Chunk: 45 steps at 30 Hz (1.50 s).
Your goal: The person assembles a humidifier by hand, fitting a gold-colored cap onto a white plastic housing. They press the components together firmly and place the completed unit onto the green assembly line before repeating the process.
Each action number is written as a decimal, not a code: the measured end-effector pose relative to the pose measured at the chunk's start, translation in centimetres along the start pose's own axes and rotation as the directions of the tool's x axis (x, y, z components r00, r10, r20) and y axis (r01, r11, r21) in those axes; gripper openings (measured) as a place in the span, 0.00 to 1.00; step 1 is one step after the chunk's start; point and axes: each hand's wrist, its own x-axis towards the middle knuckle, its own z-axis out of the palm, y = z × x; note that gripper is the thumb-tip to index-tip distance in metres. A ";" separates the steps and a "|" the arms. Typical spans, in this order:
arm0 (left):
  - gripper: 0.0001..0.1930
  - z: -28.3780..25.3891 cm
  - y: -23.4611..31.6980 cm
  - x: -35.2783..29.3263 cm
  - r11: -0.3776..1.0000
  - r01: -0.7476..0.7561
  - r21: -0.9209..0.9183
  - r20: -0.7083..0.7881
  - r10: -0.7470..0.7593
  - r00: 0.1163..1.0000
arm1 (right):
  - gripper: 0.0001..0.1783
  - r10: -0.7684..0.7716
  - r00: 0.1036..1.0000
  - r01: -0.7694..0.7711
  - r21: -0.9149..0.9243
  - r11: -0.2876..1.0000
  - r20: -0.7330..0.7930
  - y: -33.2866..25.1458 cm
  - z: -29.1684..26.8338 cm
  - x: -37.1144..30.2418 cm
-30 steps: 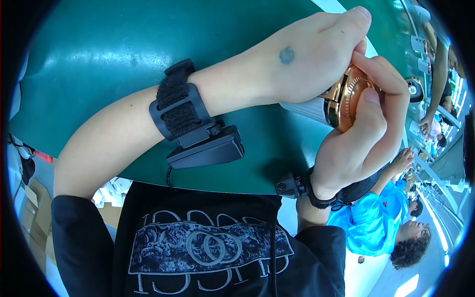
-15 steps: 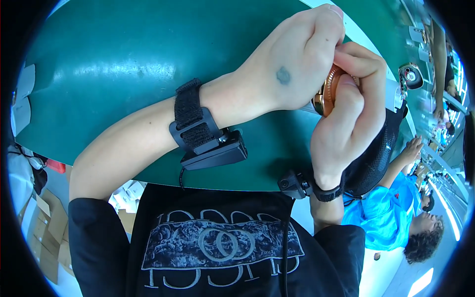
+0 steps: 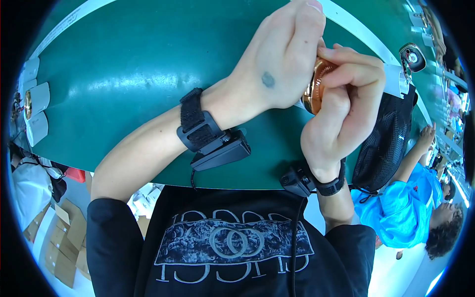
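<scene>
A round, shiny copper-coloured part (image 3: 316,81) with a ridged inner ring is between my two hands over the table. My right hand (image 3: 346,94) is closed round its right side, with the thumb and curled fingers against it. My left hand (image 3: 282,59) is closed against its left side, back of the hand upward. Most of the left fingers are hidden, and so is the far side of the part. A strap with a black device (image 3: 222,151) is on my left wrist, and a small black camera (image 3: 295,182) is at my right wrist.
The green table (image 3: 133,109) has a pale raised edge (image 3: 356,29). To the right lies a black mesh bag (image 3: 383,143); beyond it is a dark round part with wires (image 3: 412,58). Pale holders (image 3: 39,99) stand far left. A co-worker in blue (image 3: 401,208) is at right; cardboard boxes (image 3: 64,247) are lower left.
Both hands have shifted slightly left and up in the picture with the copper-coloured part. My right fingers have curled further over it. The whole view has also moved a little.
</scene>
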 end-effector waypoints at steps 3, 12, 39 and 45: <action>0.21 0.1 0.3 -0.3 0.999 0.041 0.022 0.013 -0.042 0.999 | 0.07 -0.001 0.999 0.001 -0.017 1.000 -0.038 -0.5 -0.6 0.1; 0.21 -0.1 -1.4 0.3 0.945 -0.208 0.251 0.027 0.208 0.978 | 0.06 0.133 0.990 -0.131 0.042 0.991 -0.042 -1.2 -1.0 0.0; 0.25 -0.8 -0.8 -0.4 0.987 -0.035 0.157 0.196 0.003 0.981 | 0.06 0.355 0.933 -0.350 0.357 0.866 0.056 -2.2 -1.4 0.1; 0.26 -0.6 -1.0 -0.4 0.987 -0.007 0.160 0.207 -0.026 0.978 | 0.07 0.426 0.904 -0.402 0.355 0.844 0.010 -2.6 -1.5 0.2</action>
